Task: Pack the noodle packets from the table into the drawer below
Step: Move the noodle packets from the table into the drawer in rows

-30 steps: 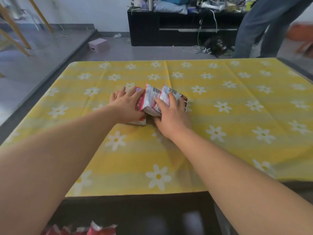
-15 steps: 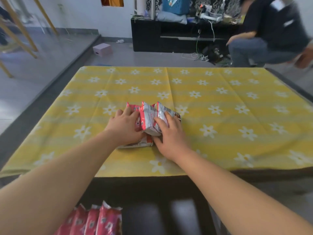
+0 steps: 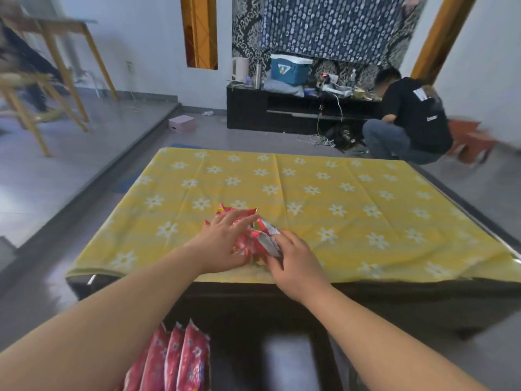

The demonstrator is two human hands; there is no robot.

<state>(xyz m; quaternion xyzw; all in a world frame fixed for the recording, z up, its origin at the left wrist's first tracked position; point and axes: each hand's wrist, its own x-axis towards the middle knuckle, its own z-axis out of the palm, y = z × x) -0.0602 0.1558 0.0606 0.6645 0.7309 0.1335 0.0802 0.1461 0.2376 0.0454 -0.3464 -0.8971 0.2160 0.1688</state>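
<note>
2 grips are applied to 1 bundle of red-and-white plastic noodle packets (image 3: pixel 260 235). The bundle lies on the dark worktop (image 3: pixel 394 300), which is covered by a yellow cloth printed with white daisies (image 3: pixel 338 193). The bundle sits left of centre, near the front edge. How many packets it holds cannot be told.

Left grip (image 3: pixel 225 244): fingers nearly straight and spread, laid over the top and left side of the bundle and pressing on it. The thumb is hidden. A red packet corner projects beyond the fingertips on the far side.

Right grip (image 3: pixel 296 263): fingers curled round the near right end of the bundle, on a packet showing its white face. The back of the hand faces the camera.

The bundle lies between the 2 grips and touches both. Whether it rests on the cloth or is raised cannot be told.

Below the front edge, a dark drawer (image 3: pixel 242 356) stands open. 3 red stored packets (image 3: pixel 180 359) stand upright side by side at its left.

Background: a person in a black shirt (image 3: pixel 414 119) crouches beyond the far right corner, beside a low black cabinet (image 3: pixel 253 111) carrying a blue cooler box (image 3: pixel 290 67). A small pink box (image 3: pixel 181 123) lies on the grey floor.
</note>
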